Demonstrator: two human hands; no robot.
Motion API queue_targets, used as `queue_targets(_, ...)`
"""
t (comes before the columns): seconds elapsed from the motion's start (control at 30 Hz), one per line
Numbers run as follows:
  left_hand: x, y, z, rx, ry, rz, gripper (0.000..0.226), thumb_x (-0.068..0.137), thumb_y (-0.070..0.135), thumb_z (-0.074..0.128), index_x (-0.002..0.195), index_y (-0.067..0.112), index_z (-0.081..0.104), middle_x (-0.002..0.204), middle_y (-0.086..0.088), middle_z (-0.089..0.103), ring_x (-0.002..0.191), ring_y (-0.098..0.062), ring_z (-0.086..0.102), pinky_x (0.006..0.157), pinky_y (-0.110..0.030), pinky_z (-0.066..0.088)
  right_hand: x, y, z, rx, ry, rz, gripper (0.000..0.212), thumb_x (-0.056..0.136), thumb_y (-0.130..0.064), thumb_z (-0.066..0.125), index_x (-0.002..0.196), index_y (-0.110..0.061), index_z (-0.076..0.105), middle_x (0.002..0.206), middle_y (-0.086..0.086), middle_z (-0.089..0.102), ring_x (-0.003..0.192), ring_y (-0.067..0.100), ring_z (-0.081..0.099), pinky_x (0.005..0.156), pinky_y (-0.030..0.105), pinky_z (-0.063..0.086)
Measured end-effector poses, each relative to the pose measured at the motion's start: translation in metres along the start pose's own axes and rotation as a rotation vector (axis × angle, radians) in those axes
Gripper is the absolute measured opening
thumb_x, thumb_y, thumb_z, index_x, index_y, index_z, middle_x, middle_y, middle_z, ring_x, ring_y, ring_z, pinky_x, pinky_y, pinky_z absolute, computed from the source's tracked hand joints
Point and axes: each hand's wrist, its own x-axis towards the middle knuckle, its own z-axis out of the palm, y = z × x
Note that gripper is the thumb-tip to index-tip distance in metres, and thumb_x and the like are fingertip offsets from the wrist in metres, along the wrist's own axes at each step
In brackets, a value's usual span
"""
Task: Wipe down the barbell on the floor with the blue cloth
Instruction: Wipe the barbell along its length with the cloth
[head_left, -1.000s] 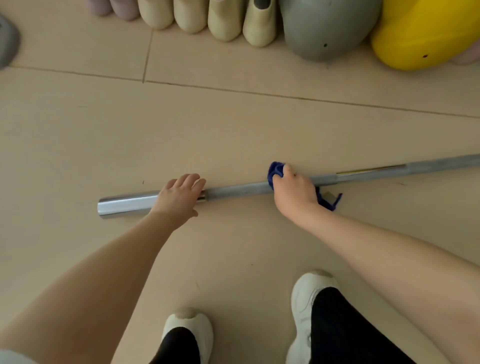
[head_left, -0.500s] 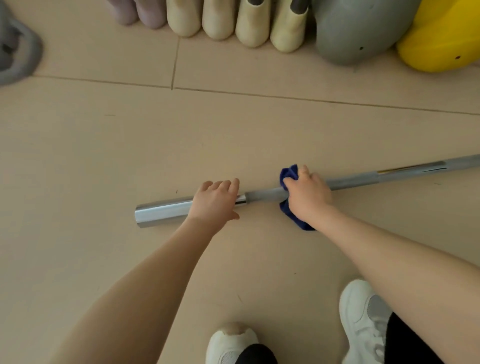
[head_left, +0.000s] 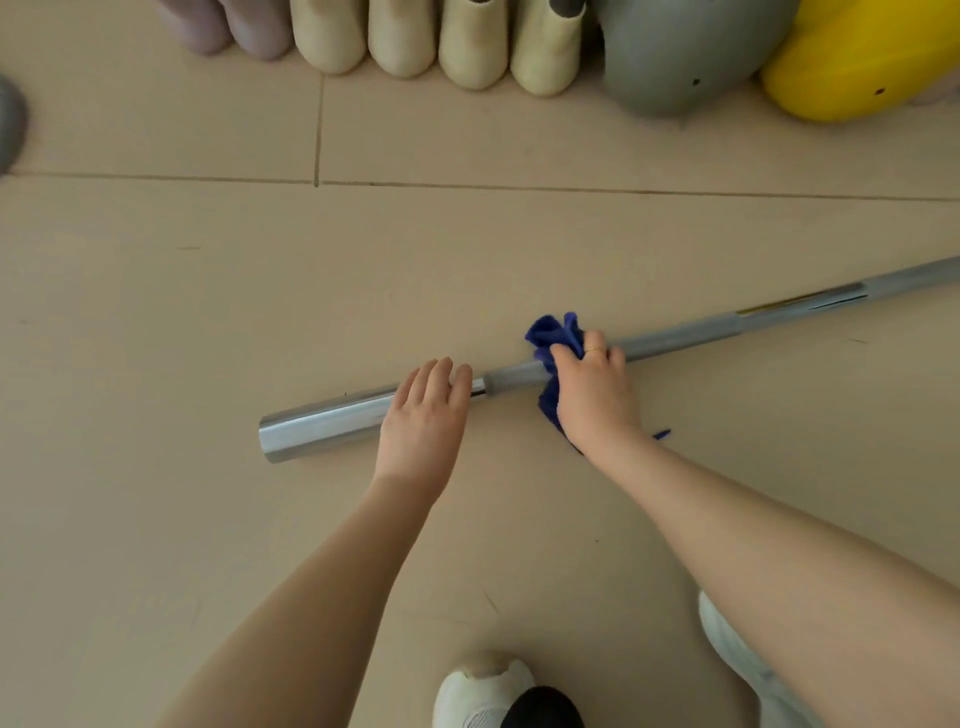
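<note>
Barbell (head_left: 675, 332) flat on the beige tiled floor (head_left: 208, 312), running from a shiny chrome sleeve end at near left up to far right, out past the frame edge. Left hand (head_left: 423, 415) laid palm-down over the sleeve just beside the collar, fingers (head_left: 441, 376) stretched nearly straight and draped across the metal rather than curled round it — nothing gripped. Right hand (head_left: 595, 395) on the grey shaft a little to the right, fingers closed around a bunched blue cloth (head_left: 553, 338) pressed onto the bar; folds of cloth sticking out beyond the knuckles on the far side, a strip trailing by the wrist on the near side. Thin gold ring (head_left: 594, 351) on one right finger. Along the far edge, a row of cream weights (head_left: 436, 47), then a grey ball (head_left: 675, 52) and a yellow one (head_left: 857, 57) to the right. White shoes (head_left: 478, 691) at the near edge — partly cut off.
</note>
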Motion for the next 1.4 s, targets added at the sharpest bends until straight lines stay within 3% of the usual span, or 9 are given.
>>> queue_targets(0.13,0.003,-0.003,-0.003,-0.038,-0.017,0.000,0.064,0.035,0.002,0.089,0.095,0.002,0.069,0.097,-0.014,0.069,0.088,-0.028,0.070,0.067,-0.032,0.057,-0.017,-0.053,0.014,0.036,-0.062,-0.257,0.039,0.096,-0.008,0.036,0.135,-0.010,0.038,0.140,0.015,0.029,0.119,0.033,0.035,0.095,0.039,0.040)
queue_targets(0.27,0.009,0.003,-0.009,-0.030,-0.074,-0.050,0.069,0.026,0.003,0.089,0.092,0.007,0.068,0.080,-0.006,0.064,0.069,-0.024,0.065,0.055,-0.026,0.051,-0.004,-0.017,0.008,-0.045,-0.052,-0.404,0.044,0.094,-0.011,0.039,0.138,-0.018,0.038,0.139,0.010,0.033,0.116,0.032,0.037,0.092,0.040,0.039)
queue_targets(0.5,0.007,0.002,-0.009,0.038,-0.144,-0.049,0.081,0.030,0.001,0.088,0.107,-0.003,0.066,0.083,-0.011,0.064,0.075,-0.028,0.066,0.057,-0.028,0.053,0.016,0.060,-0.010,-0.040,0.047,0.133,0.030,0.096,-0.018,0.039,0.123,-0.019,0.054,0.133,0.011,0.038,0.109,0.034,0.040,0.090,0.040,0.040)
queue_targets(0.7,0.011,0.015,-0.014,0.121,-0.153,-0.061,0.073,0.031,0.001,0.081,0.103,0.006,0.067,0.081,-0.011,0.061,0.071,-0.030,0.061,0.056,-0.029,0.048,0.002,0.028,-0.015,0.029,-0.124,-0.171,0.035,0.092,-0.012,0.047,0.126,-0.016,0.047,0.140,0.011,0.031,0.115,0.034,0.040,0.094,0.041,0.042)
queue_targets(0.87,0.013,0.026,-0.016,0.234,-0.197,-0.078,0.070,0.033,0.002,0.078,0.102,0.012,0.069,0.081,-0.013,0.061,0.070,-0.032,0.059,0.056,-0.029,0.048,0.014,0.094,-0.024,-0.094,-0.085,-0.191,0.038,0.091,-0.014,0.045,0.129,-0.021,0.048,0.135,0.009,0.038,0.115,0.033,0.041,0.093,0.039,0.039)
queue_targets(1.0,0.009,0.039,-0.014,0.252,-0.253,-0.172,0.068,0.057,0.003,0.071,0.123,0.012,0.058,0.118,-0.020,0.059,0.106,-0.040,0.055,0.086,-0.043,0.047,0.020,0.154,-0.028,-0.110,0.083,0.164,0.031,0.089,-0.006,0.044,0.119,-0.012,0.049,0.128,0.017,0.043,0.106,0.039,0.044,0.087,0.045,0.040)
queue_targets(1.1,0.022,0.060,-0.010,0.183,-0.292,-0.156,0.060,0.087,0.009,0.050,0.143,0.011,0.029,0.152,-0.014,0.024,0.140,-0.035,0.021,0.112,-0.050,0.018,0.017,0.147,-0.016,-0.041,0.107,0.184,0.039,0.090,-0.006,0.045,0.128,-0.012,0.045,0.135,0.019,0.039,0.109,0.040,0.043,0.090,0.046,0.040)
queue_targets(1.3,0.064,0.122,-0.002,0.011,-0.261,0.012,0.060,0.091,0.011,0.046,0.146,0.017,0.022,0.150,-0.007,0.028,0.132,-0.030,0.035,0.111,-0.043,0.019,0.013,0.146,-0.009,-0.053,0.013,-0.179,0.054,0.090,-0.009,0.047,0.140,-0.026,0.036,0.144,0.005,0.031,0.118,0.031,0.036,0.089,0.042,0.042)
queue_targets(1.4,0.073,0.135,-0.004,-0.003,-0.267,0.027,0.063,0.085,0.004,0.046,0.144,0.017,0.027,0.142,-0.010,0.037,0.117,-0.033,0.046,0.104,-0.041,0.029,0.027,0.191,-0.018,-0.090,0.114,-0.009,0.045,0.094,-0.016,0.044,0.138,-0.027,0.041,0.138,0.010,0.038,0.113,0.035,0.040,0.088,0.043,0.042)
